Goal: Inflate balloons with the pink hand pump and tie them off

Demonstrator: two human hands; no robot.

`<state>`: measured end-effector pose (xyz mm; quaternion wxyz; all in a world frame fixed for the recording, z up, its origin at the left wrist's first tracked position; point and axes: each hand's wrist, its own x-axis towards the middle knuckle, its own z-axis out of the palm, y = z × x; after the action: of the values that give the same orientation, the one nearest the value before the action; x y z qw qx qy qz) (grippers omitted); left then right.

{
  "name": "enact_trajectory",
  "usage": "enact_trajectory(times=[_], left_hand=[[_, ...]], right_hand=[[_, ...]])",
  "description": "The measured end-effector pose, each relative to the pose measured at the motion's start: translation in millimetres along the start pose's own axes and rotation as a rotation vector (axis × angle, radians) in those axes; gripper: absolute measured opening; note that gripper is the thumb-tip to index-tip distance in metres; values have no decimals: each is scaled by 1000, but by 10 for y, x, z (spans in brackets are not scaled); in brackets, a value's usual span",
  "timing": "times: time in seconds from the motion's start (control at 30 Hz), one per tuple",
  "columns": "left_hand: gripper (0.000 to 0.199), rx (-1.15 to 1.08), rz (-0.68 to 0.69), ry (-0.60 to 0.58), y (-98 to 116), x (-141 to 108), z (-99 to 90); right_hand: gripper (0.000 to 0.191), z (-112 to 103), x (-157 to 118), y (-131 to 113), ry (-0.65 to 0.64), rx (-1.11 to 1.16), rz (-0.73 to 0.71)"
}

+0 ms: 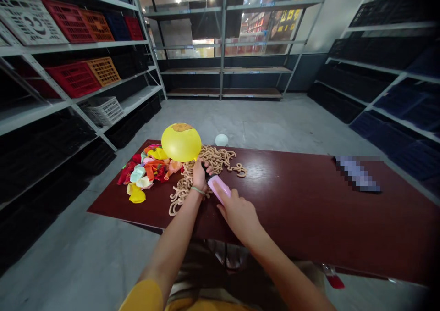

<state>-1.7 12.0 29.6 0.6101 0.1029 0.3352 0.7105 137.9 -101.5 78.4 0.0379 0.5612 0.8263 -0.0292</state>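
"What are the hands holding?"

"The left hand (pixel 200 177) pinches the yellow balloon (pixel 181 142) at its neck; the right hand (pixel 239 215) grips a pink pump (pixel 219 188), both above the tabletop (pixel 309 210)."

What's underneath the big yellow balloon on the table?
Below the yellow balloon are the left hand, a tangle of tan coils and, to one side, a heap of flat coloured balloons. The balloon hides whatever lies directly beneath it on the table.

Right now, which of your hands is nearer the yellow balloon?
Left. The left hand is right under the yellow balloon, at its lower right; the right hand is farther off, nearer the person, on a pink handheld device.
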Motion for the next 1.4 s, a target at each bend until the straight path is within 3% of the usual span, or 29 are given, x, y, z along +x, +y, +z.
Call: enact_trajectory(times=[0.1,0.17,0.3,0.43,0.57,0.73,0.87,0.93,1.03,1.1,1.2,1.3,1.4], left_hand=[[21,6,86,-95,28,1,16],[22,-22,128,-85,62,18,23],[24,-94,153,-53,104,47,14],[27,-96,191,-67,56,17,-9],[25,-23,307,22,8,-5,-1],[22,-15,480,163,73,90,58],[23,-44,499,179,131,173,78],[23,-50,520,180,81,171,90],[21,-37,522,143,-107,112,131],[21,-18,498,104,-256,59,168],[20,13,458,61,-381,3,215],[21,33,461,50,-296,7,250],[25,25,501,69,-77,69,300]], right_hand=[[70,137,-176,288,-10,77,-51],[69,161,-362,540,-15,108,-104],[72,14,-471,775,-24,78,-151],[67,-114,-65,583,14,-6,-180],[68,41,398,529,105,34,-261],[59,343,649,1102,266,-59,-255],[48,464,740,1497,450,-96,-70],[45,530,771,1497,498,-58,48],[42,636,782,1295,550,2,162],[44,682,772,1133,560,27,151],[50,685,757,1040,484,32,6],[49,631,760,1199,464,-12,-57],[46,589,766,1476,544,-52,53]])
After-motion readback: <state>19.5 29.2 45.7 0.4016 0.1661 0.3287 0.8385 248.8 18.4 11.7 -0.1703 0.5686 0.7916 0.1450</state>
